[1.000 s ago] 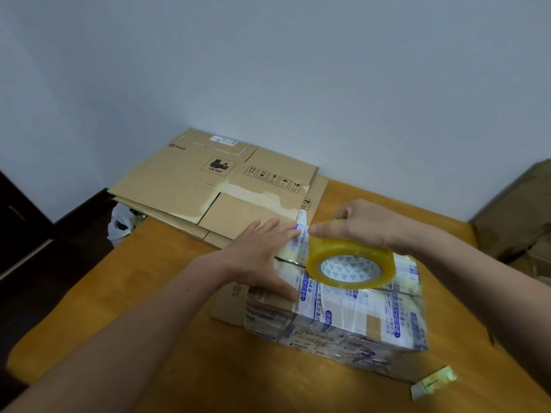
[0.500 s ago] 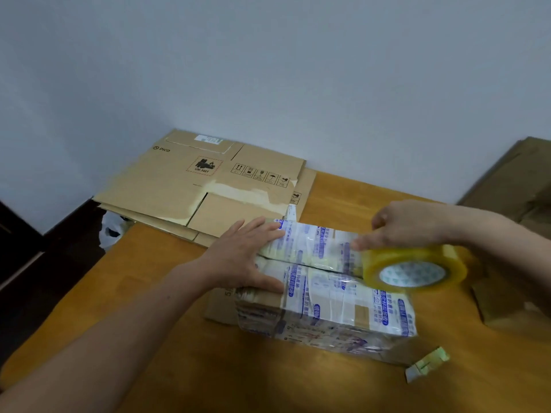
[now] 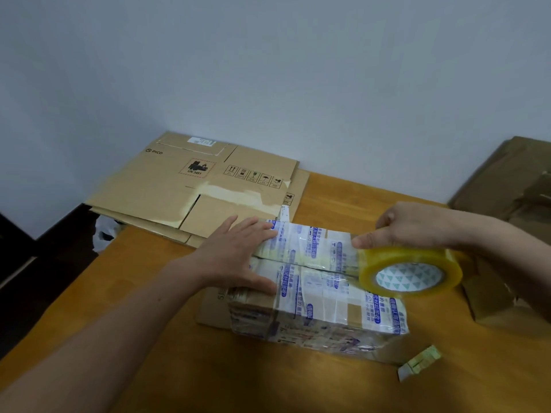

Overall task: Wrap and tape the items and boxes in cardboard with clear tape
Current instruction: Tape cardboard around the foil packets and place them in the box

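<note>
The left hand (image 3: 238,257) lies flat on the near-left end of the parcel (image 3: 322,296), fingers straight and slightly spread and the thumb stretched along the top face. Nothing is gripped, only pressed. The right hand (image 3: 417,228) curls its fingers over the roll of clear tape (image 3: 411,272) and holds it on edge at the parcel's far-right end, the printed core facing the camera. Between the two hands the parcel's top shows glossy tape over blue-lettered wrapping; whether the strip runs unbroken to the roll cannot be told. The parcel rests on a cardboard sheet (image 3: 211,308) that sticks out beneath the left wrist, all on the wooden worktop (image 3: 149,353). Beyond the left fingertips lies a stack of flattened cartons (image 3: 179,186) — one marked PICO. Below the right forearm sits a small crumpled scrap (image 3: 420,363), and more brown cardboard (image 3: 512,186) is piled beyond the right arm.
</note>
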